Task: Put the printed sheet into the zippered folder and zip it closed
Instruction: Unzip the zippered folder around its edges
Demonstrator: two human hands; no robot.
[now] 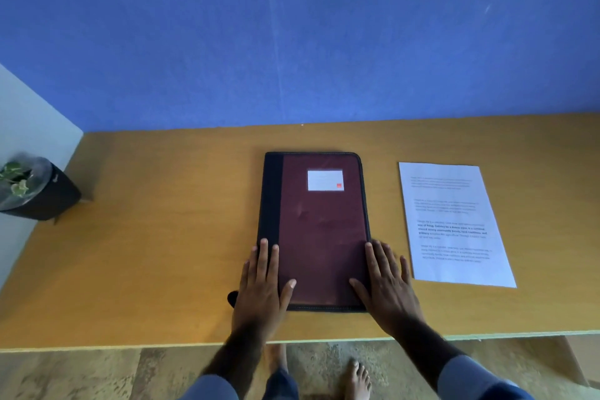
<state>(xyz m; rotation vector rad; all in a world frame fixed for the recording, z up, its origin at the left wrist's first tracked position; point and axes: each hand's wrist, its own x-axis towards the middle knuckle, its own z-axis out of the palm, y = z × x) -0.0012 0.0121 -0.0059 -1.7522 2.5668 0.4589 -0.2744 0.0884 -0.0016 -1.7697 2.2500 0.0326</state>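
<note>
While folder (319, 237) lies shut, long axis away | sheet (453, 224) just right, nearer right hand (388, 282) | left hand (261, 282) too: fingers spread flat on cover

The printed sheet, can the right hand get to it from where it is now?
Probably yes. The right hand lies flat on the folder's right edge, and the printed sheet lies just beside it on the table, with nothing between them.

A single head-worn wide-angle view looks forward and steeply down over the near edge of the tabletop (146, 237). It sits close above it, facing the blue wall (292, 26).
</note>
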